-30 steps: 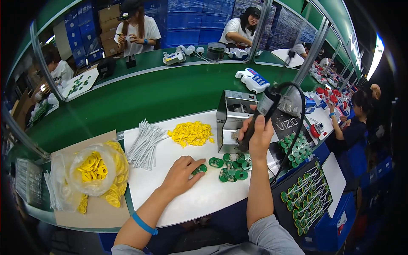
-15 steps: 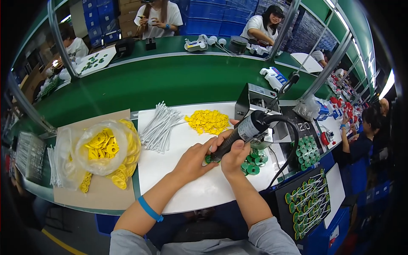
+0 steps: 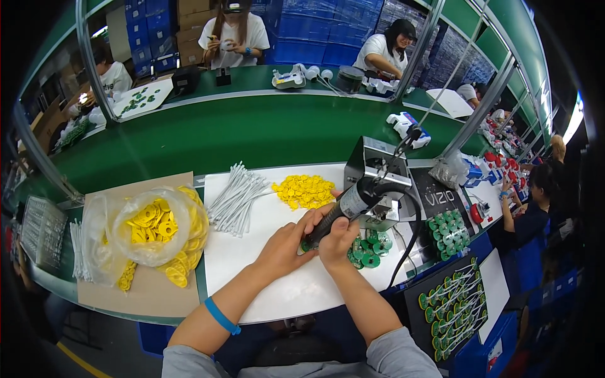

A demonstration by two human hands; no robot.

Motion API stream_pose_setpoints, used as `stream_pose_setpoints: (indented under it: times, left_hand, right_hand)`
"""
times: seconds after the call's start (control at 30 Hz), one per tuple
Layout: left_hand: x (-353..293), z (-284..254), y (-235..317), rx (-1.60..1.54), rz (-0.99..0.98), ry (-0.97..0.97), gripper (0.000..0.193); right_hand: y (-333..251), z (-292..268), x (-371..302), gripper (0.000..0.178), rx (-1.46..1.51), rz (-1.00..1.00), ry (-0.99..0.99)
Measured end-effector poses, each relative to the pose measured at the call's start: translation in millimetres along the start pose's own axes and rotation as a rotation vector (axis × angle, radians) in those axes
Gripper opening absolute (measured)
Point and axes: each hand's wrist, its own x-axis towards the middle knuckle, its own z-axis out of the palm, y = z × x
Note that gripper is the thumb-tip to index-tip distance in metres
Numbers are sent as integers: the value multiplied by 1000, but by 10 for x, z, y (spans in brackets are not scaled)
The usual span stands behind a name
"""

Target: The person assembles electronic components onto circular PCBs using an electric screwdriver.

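Note:
My right hand (image 3: 338, 241) is wrapped round a black electric screwdriver (image 3: 345, 209), which leans with its lower end toward the white work surface. My left hand (image 3: 285, 247) is closed low beside the tool's tip, its fingers touching the tool's lower end. Under those fingers shows the edge of a green round circuit board (image 3: 305, 246), mostly hidden. The driver's bit is out of sight. Several more green round boards (image 3: 370, 249) lie just right of my right hand. A pile of small yellow round parts (image 3: 304, 191) sits beyond my hands.
White cable ties (image 3: 237, 200) lie left of the yellow pile. Farther left is a plastic bag of yellow discs (image 3: 151, 220). A metal box machine (image 3: 378, 160) stands behind the screwdriver, whose black cable (image 3: 417, 233) loops right. Assembled boards (image 3: 450, 309) rest on a black panel. Co-workers sit beyond.
My right thumb, raised off the screwdriver before, now lies closed against it. The screwdriver has shifted slightly left and down, and the whole view has moved a little.

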Motion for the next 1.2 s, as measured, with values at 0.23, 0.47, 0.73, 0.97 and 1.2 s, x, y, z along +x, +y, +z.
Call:
stream_pose_setpoints:
  times: [0.23, 0.47, 0.73, 0.97, 1.2]
  left_hand:
    - [55, -60, 527, -12, -15, -15, 95]
    - [43, -41, 1129, -27, -48, -40, 98]
    - [-10, -75, 1273, -30, -71, -65, 93]
    - [17, -103, 1140, -36, -75, -91, 89]
    - [-14, -120, 1019, -49, -59, -71, 63]
  right_hand:
    - [-350, -103, 43, 67, 52, 87, 2]
    - [-998, -212, 110, 61, -72, 59, -20]
    - [-1203, -194, 92, 60, -76, 47, -18]
    - [-1037, -185, 72, 62, -84, 63, -9]
    - [-1016, -74, 86, 62, -36, 58, 3]
